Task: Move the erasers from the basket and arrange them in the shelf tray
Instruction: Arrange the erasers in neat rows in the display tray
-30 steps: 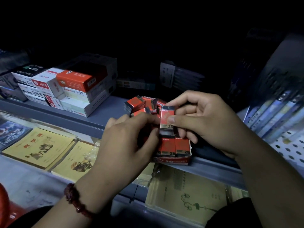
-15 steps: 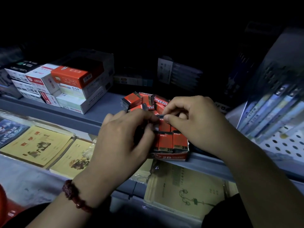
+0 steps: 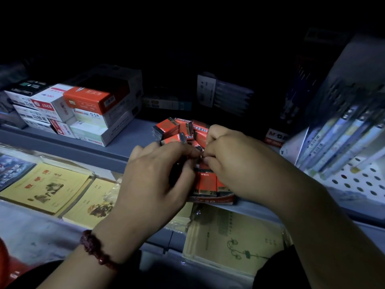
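Red and black erasers (image 3: pixel 207 182) stand in a row in the small red shelf tray (image 3: pixel 216 200) at the front edge of the grey shelf (image 3: pixel 125 140). Several loose erasers (image 3: pixel 173 128) lie piled just behind it. My right hand (image 3: pixel 239 163) pinches the top of one eraser that sits low in the row. My left hand (image 3: pixel 154 180), with a bead bracelet at the wrist, curls around the left side of the row, its thumb and forefinger meeting the right fingertips. Both hands hide most of the tray.
Stacked white and red boxes (image 3: pixel 91 109) sit on the shelf at the left. Yellow notebooks (image 3: pixel 45 186) and a pale green one (image 3: pixel 233 243) lie on the lower shelf. Pen packs (image 3: pixel 343 130) lean at the right above a pegboard (image 3: pixel 364 180). A red object (image 3: pixel 4 263) shows bottom left.
My right hand has brought the eraser it held upright down into the tray's row. Both hands have closed in together over the tray.
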Tool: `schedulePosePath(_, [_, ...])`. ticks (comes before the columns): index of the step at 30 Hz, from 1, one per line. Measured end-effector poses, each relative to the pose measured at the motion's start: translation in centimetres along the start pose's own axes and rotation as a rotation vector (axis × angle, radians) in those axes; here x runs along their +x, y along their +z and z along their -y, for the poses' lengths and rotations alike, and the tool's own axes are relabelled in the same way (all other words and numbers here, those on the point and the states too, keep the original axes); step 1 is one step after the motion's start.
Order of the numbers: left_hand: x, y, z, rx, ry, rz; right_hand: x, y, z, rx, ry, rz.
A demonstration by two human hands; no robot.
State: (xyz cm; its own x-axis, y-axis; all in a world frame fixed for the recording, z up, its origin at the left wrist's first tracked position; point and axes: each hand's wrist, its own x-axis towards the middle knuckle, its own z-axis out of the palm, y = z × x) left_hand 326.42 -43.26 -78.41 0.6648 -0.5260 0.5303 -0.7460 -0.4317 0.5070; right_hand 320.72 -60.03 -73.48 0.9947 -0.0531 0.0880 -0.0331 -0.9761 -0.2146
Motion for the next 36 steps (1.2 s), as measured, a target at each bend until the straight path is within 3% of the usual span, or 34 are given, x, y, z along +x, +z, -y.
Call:
schedulePosePath(4, [0.1,0.0,0.1,-0.001,0.001,0.007,0.0,0.2,-0.5,0.038,-0.018,-0.028])
schedulePosePath(16, [0.3,-0.6,1.3,-0.067,0.102,0.047,0.0,0.9,-1.7,0.398,0.007,-0.365])
schedulePosePath(22, [0.3,-0.9,2.0,-0.106,0.132,0.054,0.0,1.0,-1.2,0.522,0.022,-0.178])
schedulePosePath(36, [0.0,-0.7,1.7,-0.259,0.155,-0.049,1.2,2.3,-0.2,0.663,0.208,-0.216])
